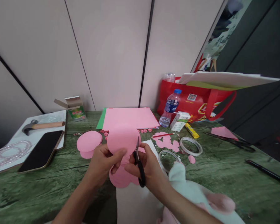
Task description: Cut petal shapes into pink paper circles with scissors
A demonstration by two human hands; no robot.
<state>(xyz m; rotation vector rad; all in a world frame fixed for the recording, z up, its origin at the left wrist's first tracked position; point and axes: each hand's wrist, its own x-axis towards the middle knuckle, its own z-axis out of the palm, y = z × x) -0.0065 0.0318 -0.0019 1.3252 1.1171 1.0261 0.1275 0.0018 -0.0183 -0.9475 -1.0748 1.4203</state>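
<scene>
My left hand (107, 163) pinches a rounded pink paper piece (123, 138) between thumb and fingers, holding it up over the table. In my right hand (148, 165) is a pair of scissors (140, 169) with black handles, its blades pointing up along the paper's right edge. Whether the blades touch the paper I cannot tell. Below my hands lie more rounded pink paper pieces (121, 179), partly hidden by my fingers, over a white sheet (137, 202). Left of my left hand sits a small stack of pink paper circles (88, 141).
Pink sheets (130, 116) lie by the wall. At right stand a water bottle (170, 107), a carton (179, 121) and a red bag (189, 105), near tape rolls (191, 146) and a plush toy (196, 193). A phone (43, 151) and hammer (44, 125) are at left.
</scene>
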